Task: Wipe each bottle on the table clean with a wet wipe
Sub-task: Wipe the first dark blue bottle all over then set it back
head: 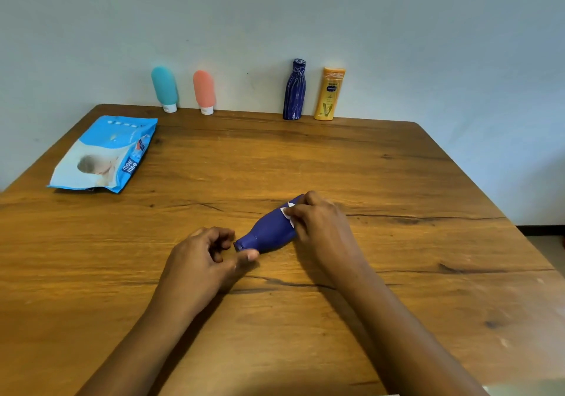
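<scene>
A dark blue bottle [270,231] lies tilted on its side in the middle of the wooden table [397,181], neck toward me and to the left. My right hand [321,227] is closed around its wide end. My left hand [204,258] hovers at the neck with fingers loosely curled, thumb touching just under the cap. Along the back edge stand a teal tube [164,88], a pink tube [204,91], a blue striped bottle [295,89] and a yellow lotion bottle [329,94]. The blue wet wipe pack [104,155] lies flat at the far left. No loose wipe is visible.
A pale wall rises directly behind the row of bottles. The table's right edge drops to a floor with a dark skirting strip at the far right.
</scene>
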### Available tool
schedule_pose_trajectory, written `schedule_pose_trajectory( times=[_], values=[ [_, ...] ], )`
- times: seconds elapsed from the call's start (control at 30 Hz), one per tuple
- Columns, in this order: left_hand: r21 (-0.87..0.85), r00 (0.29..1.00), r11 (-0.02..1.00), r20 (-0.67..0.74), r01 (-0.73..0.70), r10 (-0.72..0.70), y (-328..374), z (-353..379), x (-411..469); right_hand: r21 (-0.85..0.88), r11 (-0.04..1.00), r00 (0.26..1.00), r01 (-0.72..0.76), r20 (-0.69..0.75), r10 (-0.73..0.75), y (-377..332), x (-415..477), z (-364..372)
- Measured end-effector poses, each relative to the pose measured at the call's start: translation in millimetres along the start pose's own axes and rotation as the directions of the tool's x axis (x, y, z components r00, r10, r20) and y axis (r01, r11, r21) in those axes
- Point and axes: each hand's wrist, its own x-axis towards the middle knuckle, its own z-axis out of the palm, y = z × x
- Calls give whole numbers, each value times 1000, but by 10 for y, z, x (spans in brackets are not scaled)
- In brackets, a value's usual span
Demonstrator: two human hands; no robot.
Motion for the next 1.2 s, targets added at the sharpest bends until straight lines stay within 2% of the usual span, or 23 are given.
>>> schedule_pose_trajectory(
  times=[0.1, 0.2, 0.3, 0.37, 0.47, 0.57, 0.63, 0.73, 0.87, 1.03, 1.13, 1.2],
  values=[
    [73, 999, 997, -39, -22, 25, 18, 31, 16, 17, 1000, 1000, -17, -9, 17, 10, -35, -7],
    [25, 999, 1000, -47, -5, 6, 37, 57, -30, 79, 994, 997, -74, -28, 76, 8, -106, -44],
    [18, 996, 997, -60, -72, 73, 34, 77, -160, 55, 985, 986, -163, -35, 165, 61, -210, -94],
    [18, 989, 992, -85, -122, 123, 46, 87, -224, 99, 979, 973, -180, -130, 193, 88, -271, -142],
    [62, 965, 971, -114, -232, 237, 100, 97, -274, 297, 948, 943, -117, -267, 200, -3, -361, -215],
    [102, 915, 925, -140, -367, 379, 115, 113, -278, 415, 909, 939, 34, -324, 113, -250, -461, -210],
    [66, 888, 904, -166, -423, 428, 97, 114, -269, 352, 928, 945, 125, -326, -4, -396, -520, -124],
    [19, 880, 896, -180, -444, 440, 83, 99, -259, 204, 966, 960, 161, -259, -106, -398, -509, -5],
    [-6, 893, 909, -191, -417, 408, 74, 87, -245, 182, 982, 960, 43, -279, 10, -311, -448, -15],
    [-24, 886, 900, -191, -434, 423, 55, 76, -247, 183, 974, 983, 136, -148, -109, -499, -536, 0],
    [46, 887, 901, -162, -432, 433, 60, 93, -242, 179, 984, 981, 19, -192, 16, -299, -383, -64],
    [62, 888, 902, -157, -427, 431, 69, 101, -248, 132, 991, 981, 16, -194, 10, -359, -364, -102]
  ],
)
